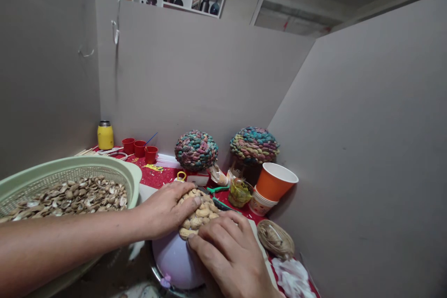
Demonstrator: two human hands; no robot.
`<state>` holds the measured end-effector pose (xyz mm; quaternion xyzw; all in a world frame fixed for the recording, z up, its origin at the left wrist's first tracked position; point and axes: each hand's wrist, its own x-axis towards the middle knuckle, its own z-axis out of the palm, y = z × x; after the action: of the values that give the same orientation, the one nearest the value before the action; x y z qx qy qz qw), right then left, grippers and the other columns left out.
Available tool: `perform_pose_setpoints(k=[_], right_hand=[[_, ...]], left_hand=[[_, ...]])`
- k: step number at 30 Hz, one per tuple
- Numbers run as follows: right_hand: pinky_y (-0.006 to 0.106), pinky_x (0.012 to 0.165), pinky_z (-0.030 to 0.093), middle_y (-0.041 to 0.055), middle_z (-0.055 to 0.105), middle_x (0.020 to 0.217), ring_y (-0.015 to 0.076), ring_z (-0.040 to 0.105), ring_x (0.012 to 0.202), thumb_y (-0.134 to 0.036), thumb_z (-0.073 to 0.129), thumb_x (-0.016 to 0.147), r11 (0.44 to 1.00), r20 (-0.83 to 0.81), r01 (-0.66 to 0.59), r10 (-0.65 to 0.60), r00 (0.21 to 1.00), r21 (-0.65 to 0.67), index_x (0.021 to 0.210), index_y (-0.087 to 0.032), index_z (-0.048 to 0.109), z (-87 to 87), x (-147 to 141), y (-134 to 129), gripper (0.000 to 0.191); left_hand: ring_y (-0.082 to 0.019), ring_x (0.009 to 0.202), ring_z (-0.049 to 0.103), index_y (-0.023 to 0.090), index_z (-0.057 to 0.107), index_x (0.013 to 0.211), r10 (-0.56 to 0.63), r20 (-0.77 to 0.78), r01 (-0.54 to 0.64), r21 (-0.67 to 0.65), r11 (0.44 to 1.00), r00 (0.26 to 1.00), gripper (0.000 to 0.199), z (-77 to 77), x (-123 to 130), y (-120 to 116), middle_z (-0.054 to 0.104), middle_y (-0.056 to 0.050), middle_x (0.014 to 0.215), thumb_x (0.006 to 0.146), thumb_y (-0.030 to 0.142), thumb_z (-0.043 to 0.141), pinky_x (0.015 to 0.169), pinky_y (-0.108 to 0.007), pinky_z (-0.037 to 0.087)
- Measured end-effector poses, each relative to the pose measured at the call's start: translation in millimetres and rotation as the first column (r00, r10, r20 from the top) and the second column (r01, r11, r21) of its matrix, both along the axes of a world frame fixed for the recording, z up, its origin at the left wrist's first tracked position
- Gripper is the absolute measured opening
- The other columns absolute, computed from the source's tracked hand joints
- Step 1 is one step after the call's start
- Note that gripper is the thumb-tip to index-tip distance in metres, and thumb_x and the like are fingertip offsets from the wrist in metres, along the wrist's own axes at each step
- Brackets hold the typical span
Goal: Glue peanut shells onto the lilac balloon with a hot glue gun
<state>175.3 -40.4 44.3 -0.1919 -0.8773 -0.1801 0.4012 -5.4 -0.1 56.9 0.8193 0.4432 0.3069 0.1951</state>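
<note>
A purple balloon (176, 260) sits in a metal-rimmed bowl, its upper side covered with peanut shells (199, 216). My left hand (167, 209) rests on the left of the shell layer, its fingers spread over the far edge and the thumb on top. On the right, my right hand (228, 251) lies bent over the shells and the balloon, its fingers close together and one fingertip touching the lowest shell. Whether that hand pinches a shell is hard to tell. Part of the shell layer is hidden under both hands.
A green basket (134, 177) of shell pieces stands at left. Behind are red cups (140, 149), a yellow bottle (105, 136) and two colourful shell-covered domes (196, 150). Orange paper cups (274, 184), a plastic tub (240, 193), twine (275, 238) and a plastic bag (292, 277) lie right. Grey partitions surround the table.
</note>
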Motion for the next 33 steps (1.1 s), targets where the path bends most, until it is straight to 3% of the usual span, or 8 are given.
perform_pose_setpoints(k=[5,12,16,21,33], right_hand=[[0.037,0.081,0.037,0.0024,0.067,0.075,0.0156,0.058,0.069,-0.015,0.05,0.095,0.999,-0.026,-0.021,0.021,0.999,-0.024,0.091,-0.015,0.067,2.8,1,-1,0.017],[0.034,0.078,0.038,-0.0008,0.066,0.069,0.0129,0.056,0.062,-0.013,0.056,0.091,1.0,0.024,0.012,-0.012,1.0,-0.001,0.088,-0.017,0.066,24.4,19,-8,0.012],[0.033,0.068,0.036,-0.003,0.059,0.059,0.0125,0.049,0.054,-0.012,0.05,0.095,1.0,0.084,0.008,-0.008,0.996,0.009,0.089,-0.017,0.065,15.9,17,-9,0.017],[0.033,0.061,0.033,-0.0017,0.059,0.059,0.0122,0.048,0.052,-0.01,0.045,0.096,1.0,0.084,0.017,-0.019,0.996,0.021,0.091,-0.014,0.064,1.1,9,-3,0.02],[0.033,0.061,0.032,0.0008,0.059,0.062,0.0158,0.048,0.057,-0.009,0.049,0.093,1.0,0.064,0.027,-0.027,0.998,0.013,0.092,-0.013,0.064,-4.3,8,-3,0.016]], left_hand=[[-0.026,0.112,0.059,0.019,0.062,0.116,-0.003,-0.02,0.002,-0.055,0.998,1.0,0.045,0.5,0,1,0.067,-0.009,0.12,0.097,0.049,0.034,0.094,-0.038,0.047],[-0.026,0.114,0.059,0.019,0.06,0.12,-0.014,-0.004,0.014,-0.074,0.997,1.0,0.046,-1.3,-2,3,0.063,-0.01,0.127,0.097,0.049,0.035,0.097,-0.039,0.045],[-0.026,0.114,0.058,0.019,0.061,0.118,-0.007,-0.003,0.006,-0.071,0.997,1.0,0.045,-1.0,-1,3,0.065,-0.009,0.125,0.096,0.048,0.035,0.096,-0.038,0.045],[-0.027,0.115,0.058,0.019,0.061,0.117,-0.002,-0.012,0.001,-0.073,0.997,1.0,0.048,-0.5,-1,3,0.066,-0.009,0.122,0.096,0.051,0.032,0.095,-0.038,0.046],[-0.027,0.114,0.058,0.019,0.06,0.12,-0.013,-0.012,0.012,-0.071,0.997,1.0,0.046,-0.1,-1,1,0.064,-0.01,0.127,0.096,0.049,0.035,0.097,-0.039,0.045]])
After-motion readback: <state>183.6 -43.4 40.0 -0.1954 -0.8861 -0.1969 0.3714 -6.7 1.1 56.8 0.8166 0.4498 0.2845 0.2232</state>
